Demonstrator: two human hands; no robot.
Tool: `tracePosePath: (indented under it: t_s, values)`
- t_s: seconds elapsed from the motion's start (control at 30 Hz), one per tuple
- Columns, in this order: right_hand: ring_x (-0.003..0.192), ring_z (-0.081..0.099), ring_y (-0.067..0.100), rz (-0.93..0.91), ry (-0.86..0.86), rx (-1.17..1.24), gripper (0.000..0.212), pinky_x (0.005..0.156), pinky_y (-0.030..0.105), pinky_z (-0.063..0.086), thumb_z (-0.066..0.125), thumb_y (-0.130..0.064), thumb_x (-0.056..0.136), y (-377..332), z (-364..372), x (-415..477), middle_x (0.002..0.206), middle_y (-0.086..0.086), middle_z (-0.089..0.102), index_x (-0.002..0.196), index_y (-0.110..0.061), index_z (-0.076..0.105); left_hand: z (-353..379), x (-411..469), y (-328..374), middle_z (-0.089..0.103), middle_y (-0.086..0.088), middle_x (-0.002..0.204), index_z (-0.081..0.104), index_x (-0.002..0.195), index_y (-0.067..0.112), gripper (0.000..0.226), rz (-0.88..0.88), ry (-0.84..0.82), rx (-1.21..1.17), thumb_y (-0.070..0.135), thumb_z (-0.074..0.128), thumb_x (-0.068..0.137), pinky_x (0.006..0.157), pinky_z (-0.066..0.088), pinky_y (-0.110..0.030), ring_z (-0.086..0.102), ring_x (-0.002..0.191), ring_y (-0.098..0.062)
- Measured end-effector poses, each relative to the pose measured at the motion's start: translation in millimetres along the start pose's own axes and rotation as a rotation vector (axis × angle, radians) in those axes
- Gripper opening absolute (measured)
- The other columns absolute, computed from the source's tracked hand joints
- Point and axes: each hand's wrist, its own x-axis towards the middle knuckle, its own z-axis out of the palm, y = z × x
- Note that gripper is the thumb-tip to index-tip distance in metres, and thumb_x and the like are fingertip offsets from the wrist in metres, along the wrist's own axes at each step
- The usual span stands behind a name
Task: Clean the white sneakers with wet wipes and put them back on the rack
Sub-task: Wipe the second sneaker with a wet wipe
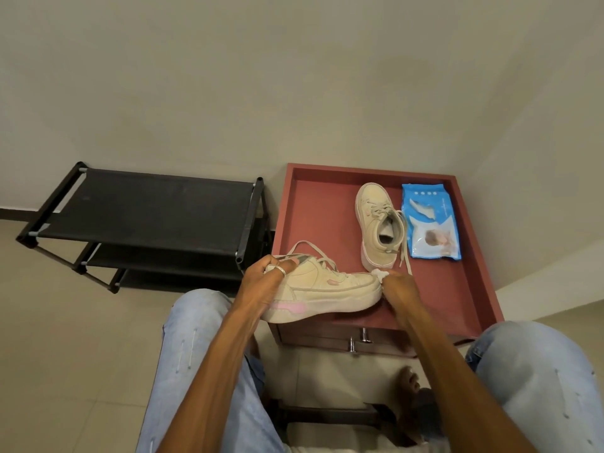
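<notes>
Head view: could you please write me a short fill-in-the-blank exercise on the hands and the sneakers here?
1. The left hand grips the held sneaker at its ____ end.
2. The right hand presses a white wipe against that sneaker's ____.
3. The second sneaker lies on the red table beside the ____ wipes pack.
Missing words: heel, toe, blue.

A: By the left hand (261, 276)?
B: Gripping the heel end of a sneaker (327, 292), held on its side over the near left corner of the red table (313, 217), toe pointing right.
A: At the toe?
B: A wadded white wipe (380, 274), pinched in the right hand (400, 286).
A: Farther back?
B: A second sneaker (379, 223), upright, laces loose; just beside it, a blue pack of wipes (431, 220).
A: Left of the table?
B: A black shoe rack (147, 207) against the wall.
</notes>
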Motion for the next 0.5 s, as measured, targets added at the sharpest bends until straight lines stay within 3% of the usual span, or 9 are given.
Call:
tracePosePath:
  t_s: [0.1, 0.17, 0.3, 0.4, 0.5]
  values:
    - [0.084, 0.063, 0.024, -0.026, -0.039, 0.005, 0.035, 0.081, 0.042, 0.05, 0.065, -0.052, 0.059, 28, 2, 44, 0.087, 0.005, 0.073, 0.078, -0.024, 0.076, -1, 1, -1, 0.061, 0.003, 0.07, 0.054, 0.067, 0.019, 0.034, -0.003, 0.009, -0.007, 0.032, 0.071, 0.093, 0.06, 0.042, -0.027, 0.056, 0.067, -0.014]
    - [0.084, 0.064, 0.025, -0.068, 0.035, -0.054, 0.037, 0.081, 0.043, 0.052, 0.061, -0.048, 0.064, 18, 0, 15, 0.093, 0.008, 0.074, 0.089, -0.027, 0.077, -2, -1, -2, 0.064, 0.001, 0.076, 0.058, 0.072, 0.017, 0.031, -0.02, 0.01, -0.016, 0.035, 0.071, 0.093, 0.062, 0.043, -0.029, 0.058, 0.071, -0.016]
    - [0.093, 0.065, 0.036, -0.229, 0.284, -0.244, 0.035, 0.08, 0.037, 0.052, 0.054, -0.002, 0.086, 6, 4, -56, 0.101, 0.017, 0.071, 0.114, -0.014, 0.072, 2, -4, -2, 0.071, -0.005, 0.094, 0.069, 0.101, 0.008, 0.03, -0.056, -0.029, -0.019, 0.037, 0.067, 0.095, 0.067, 0.048, -0.03, 0.065, 0.083, -0.02]
    - [0.089, 0.066, 0.034, -0.382, 0.426, -0.355, 0.046, 0.08, 0.038, 0.053, 0.051, 0.009, 0.084, 9, 17, -78, 0.098, 0.018, 0.071, 0.12, -0.013, 0.069, 2, -7, -1, 0.072, -0.006, 0.098, 0.071, 0.105, 0.01, 0.028, -0.049, -0.04, -0.037, 0.036, 0.066, 0.096, 0.068, 0.049, -0.029, 0.066, 0.085, -0.021]
    - [0.091, 0.066, 0.034, -0.501, 0.467, -0.358, 0.04, 0.081, 0.039, 0.054, 0.057, 0.013, 0.082, 4, 29, -96, 0.1, 0.017, 0.071, 0.114, -0.006, 0.071, 2, -8, -2, 0.075, -0.006, 0.101, 0.073, 0.104, 0.014, 0.025, -0.042, -0.052, -0.059, 0.037, 0.066, 0.096, 0.071, 0.052, -0.03, 0.07, 0.089, -0.021]
